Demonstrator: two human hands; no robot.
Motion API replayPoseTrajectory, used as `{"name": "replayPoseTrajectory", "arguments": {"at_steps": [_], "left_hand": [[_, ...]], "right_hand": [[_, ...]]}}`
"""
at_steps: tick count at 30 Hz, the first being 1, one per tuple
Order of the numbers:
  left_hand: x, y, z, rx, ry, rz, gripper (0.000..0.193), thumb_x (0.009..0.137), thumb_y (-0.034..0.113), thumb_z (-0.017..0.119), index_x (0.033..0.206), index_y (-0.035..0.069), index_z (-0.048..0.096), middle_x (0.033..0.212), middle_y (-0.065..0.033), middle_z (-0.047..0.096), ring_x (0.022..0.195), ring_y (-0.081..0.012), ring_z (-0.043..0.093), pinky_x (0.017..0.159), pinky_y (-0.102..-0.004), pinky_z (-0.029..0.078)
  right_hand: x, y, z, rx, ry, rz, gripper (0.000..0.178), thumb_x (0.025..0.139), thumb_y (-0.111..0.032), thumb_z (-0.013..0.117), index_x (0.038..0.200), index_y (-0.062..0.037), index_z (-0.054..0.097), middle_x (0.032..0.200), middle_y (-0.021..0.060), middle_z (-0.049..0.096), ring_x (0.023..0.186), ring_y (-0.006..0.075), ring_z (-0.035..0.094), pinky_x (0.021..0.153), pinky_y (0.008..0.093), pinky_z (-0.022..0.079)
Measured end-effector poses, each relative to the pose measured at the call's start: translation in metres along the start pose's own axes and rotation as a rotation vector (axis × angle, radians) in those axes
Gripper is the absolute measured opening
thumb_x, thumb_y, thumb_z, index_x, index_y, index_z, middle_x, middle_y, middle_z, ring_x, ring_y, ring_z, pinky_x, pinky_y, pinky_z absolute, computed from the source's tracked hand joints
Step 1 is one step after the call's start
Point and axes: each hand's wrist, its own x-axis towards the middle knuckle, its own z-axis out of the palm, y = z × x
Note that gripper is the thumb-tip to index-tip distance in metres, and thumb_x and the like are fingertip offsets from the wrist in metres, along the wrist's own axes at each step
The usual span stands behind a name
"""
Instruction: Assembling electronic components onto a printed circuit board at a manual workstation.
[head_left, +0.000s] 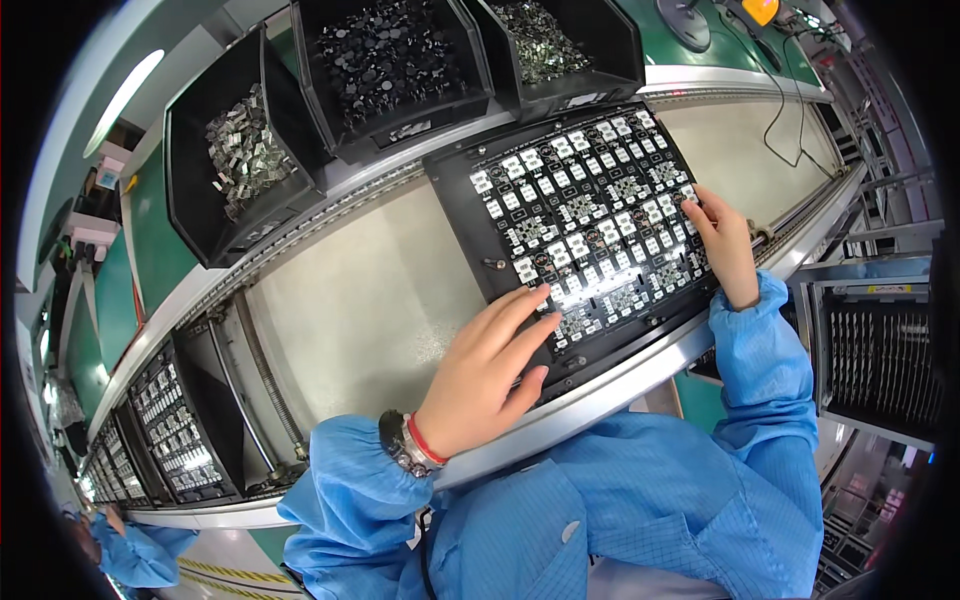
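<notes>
A black tray lies tilted on the conveyor line in front of me, carrying green-black circuit boards set with rows of white square connectors and shiny metal parts. My left hand is over the tray's near left side, fingers stretched and spread, the fingertips at the white connectors on that edge; it holds nothing. At the tray's right edge is my right hand. Its thumb and forefinger come close together over the end of a connector row. Whatever lies between those fingertips is too small to tell.
Behind the conveyor stand three black bins: the left bin with small metal pieces, the middle bin with dark round parts, the right bin with shiny bits. More loaded trays sit down the line at left, near another person's blue sleeve. A slotted rack stands right.
</notes>
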Motion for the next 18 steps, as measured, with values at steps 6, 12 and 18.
{"name": "replayPoseTrajectory", "arguments": {"at_steps": [6, 12, 18], "left_hand": [[0.001, 0.004, 0.017, 0.373, -0.186, -0.020, 0.061, 0.079, 0.025, 0.069, 0.132, 0.003, 0.048, 0.148, -0.0139, 0.035, 0.135, -0.0340, 0.034, 0.112, -0.0486, 0.025], [-0.001, 0.006, 0.022, 0.471, -0.205, -0.044, 0.064, 0.077, 0.031, 0.071, 0.130, 0.002, 0.050, 0.144, -0.0139, 0.040, 0.134, -0.0301, 0.037, 0.111, -0.0512, 0.023], [0.006, 0.010, 0.028, 0.553, -0.189, -0.041, 0.058, 0.075, 0.031, 0.072, 0.121, -0.002, 0.056, 0.138, -0.0180, 0.047, 0.127, -0.0345, 0.044, 0.109, -0.0506, 0.030]], "right_hand": [[-0.008, 0.000, 0.001, -0.404, 0.110, -0.175, 0.038, 0.088, -0.017, 0.063, 0.124, -0.0055, 0.058, 0.089, 0.0140, 0.063, 0.074, 0.0300, 0.057, 0.069, 0.0367, 0.047], [-0.015, -0.022, -0.006, -0.363, 0.006, -0.442, 0.048, 0.080, -0.012, 0.070, 0.125, -0.0090, 0.059, 0.120, 0.0131, 0.052, 0.108, 0.0295, 0.050, 0.087, 0.0357, 0.043], [-0.018, -0.013, -0.020, -0.179, -0.569, -0.796, 0.061, 0.071, -0.041, 0.075, 0.121, -0.0079, 0.061, 0.132, 0.0154, 0.049, 0.125, 0.0372, 0.043, 0.104, 0.0496, 0.036]]}}
